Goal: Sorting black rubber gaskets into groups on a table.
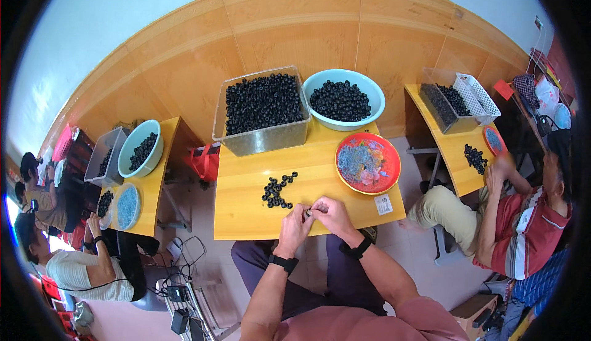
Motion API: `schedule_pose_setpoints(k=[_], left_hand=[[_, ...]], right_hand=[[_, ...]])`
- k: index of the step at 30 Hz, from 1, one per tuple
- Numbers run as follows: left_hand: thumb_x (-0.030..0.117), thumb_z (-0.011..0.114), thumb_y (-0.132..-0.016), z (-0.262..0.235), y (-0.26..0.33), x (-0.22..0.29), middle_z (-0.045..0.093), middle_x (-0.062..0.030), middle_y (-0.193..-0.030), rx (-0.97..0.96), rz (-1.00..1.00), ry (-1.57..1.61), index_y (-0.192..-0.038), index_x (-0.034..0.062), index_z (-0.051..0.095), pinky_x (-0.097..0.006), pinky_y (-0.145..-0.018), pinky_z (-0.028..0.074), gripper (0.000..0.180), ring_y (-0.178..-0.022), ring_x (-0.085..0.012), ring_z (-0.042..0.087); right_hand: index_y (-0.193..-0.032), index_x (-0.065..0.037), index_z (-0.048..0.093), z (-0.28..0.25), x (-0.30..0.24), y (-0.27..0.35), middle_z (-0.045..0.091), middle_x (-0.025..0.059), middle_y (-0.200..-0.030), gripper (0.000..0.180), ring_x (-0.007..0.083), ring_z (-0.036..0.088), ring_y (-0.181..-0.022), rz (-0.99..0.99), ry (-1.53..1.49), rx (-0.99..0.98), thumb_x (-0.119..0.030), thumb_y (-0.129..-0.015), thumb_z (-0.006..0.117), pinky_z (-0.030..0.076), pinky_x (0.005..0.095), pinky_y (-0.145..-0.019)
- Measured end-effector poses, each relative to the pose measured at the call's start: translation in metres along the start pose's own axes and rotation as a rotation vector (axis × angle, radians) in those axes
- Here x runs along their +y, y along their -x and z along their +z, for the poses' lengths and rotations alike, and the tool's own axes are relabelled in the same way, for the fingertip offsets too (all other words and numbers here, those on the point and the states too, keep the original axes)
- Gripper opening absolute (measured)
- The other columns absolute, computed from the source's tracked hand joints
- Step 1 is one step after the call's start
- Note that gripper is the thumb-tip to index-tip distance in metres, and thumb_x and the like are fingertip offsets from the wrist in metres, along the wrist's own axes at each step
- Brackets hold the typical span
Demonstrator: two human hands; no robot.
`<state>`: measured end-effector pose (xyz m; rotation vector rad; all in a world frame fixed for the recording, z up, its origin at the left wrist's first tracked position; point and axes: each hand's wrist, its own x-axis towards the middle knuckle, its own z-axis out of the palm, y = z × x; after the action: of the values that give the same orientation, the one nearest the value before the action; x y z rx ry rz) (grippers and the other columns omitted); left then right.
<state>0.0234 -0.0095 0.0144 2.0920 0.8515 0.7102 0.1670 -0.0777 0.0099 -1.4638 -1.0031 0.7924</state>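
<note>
My left hand (293,230) and my right hand (334,215) meet at the near edge of the yellow table (240,221). The fingertips of both are pinched together around something small, which the fingers mostly hide. Just beyond my left hand lies a loose group of small black ring-shaped parts (275,194). To the right of them rests a red flowered plate (389,167) with a heap of small thin grey-blue pieces (360,161) on it. Dark bands circle both my wrists.
At the table's back stand a clear plastic bin (265,145) and a light-blue bowl (346,125), both full of black rings. A white label (383,204) is stuck near the right edge. People work at side tables, one in red (514,233), another in white (92,273). Cables (188,255) hang at lower left.
</note>
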Motion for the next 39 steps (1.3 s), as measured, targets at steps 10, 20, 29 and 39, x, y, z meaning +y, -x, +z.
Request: schedule_pose_setpoints(k=[10, 20, 29, 39], left_hand=[[0.011, 0.071, -0.088, 0.007, 0.003, -0.011, 0.065, -0.0195, -0.076, 0.054, 0.106, -0.088, -0.098, 0.0021, 0.056, -0.045, -0.062, 0.052, 0.020, -0.072, -0.0389, 0.067], [0.017, 0.078, -0.085, 0.001, 0.001, 0.000, 0.064, -0.0144, -0.071, 0.008, -0.003, 0.005, -0.111, 0.0029, 0.060, -0.040, -0.062, 0.053, 0.034, -0.066, -0.0310, 0.067], [0.022, 0.080, -0.085, -0.004, 0.003, 0.001, 0.059, -0.0084, -0.066, -0.015, -0.077, 0.127, -0.106, 0.0005, 0.070, -0.031, -0.058, 0.049, 0.032, -0.057, -0.0168, 0.056], [0.022, 0.073, -0.088, -0.008, -0.005, 0.007, 0.069, -0.0145, -0.079, 0.004, 0.011, 0.153, -0.093, 0.0001, 0.072, -0.037, -0.066, 0.054, 0.022, -0.066, -0.0271, 0.066]], right_hand=[[-0.091, 0.002, 0.063, 0.002, 0.005, -0.002, 0.068, 0.0032, -0.082, 0.008, 0.0075, 0.064, -0.075, 0.033, -0.047, -0.055, -0.001, -0.088, 0.070, 0.052, 0.0245, -0.067], [-0.097, 0.003, 0.065, -0.004, 0.004, -0.001, 0.070, 0.0054, -0.087, 0.011, 0.0096, 0.067, -0.080, 0.036, -0.028, -0.057, -0.001, -0.088, 0.070, 0.055, 0.0251, -0.071], [-0.088, 0.000, 0.074, -0.108, -0.060, -0.076, 0.073, 0.0063, -0.079, 0.009, 0.0131, 0.068, -0.071, -0.235, 0.642, -0.101, -0.004, -0.082, 0.069, 0.053, 0.0295, -0.065], [-0.111, -0.007, 0.074, -0.054, -0.093, -0.125, 0.075, 0.0164, -0.097, 0.028, 0.0286, 0.073, -0.087, -0.270, 0.632, -0.246, -0.013, -0.084, 0.069, 0.056, 0.0392, -0.078]])
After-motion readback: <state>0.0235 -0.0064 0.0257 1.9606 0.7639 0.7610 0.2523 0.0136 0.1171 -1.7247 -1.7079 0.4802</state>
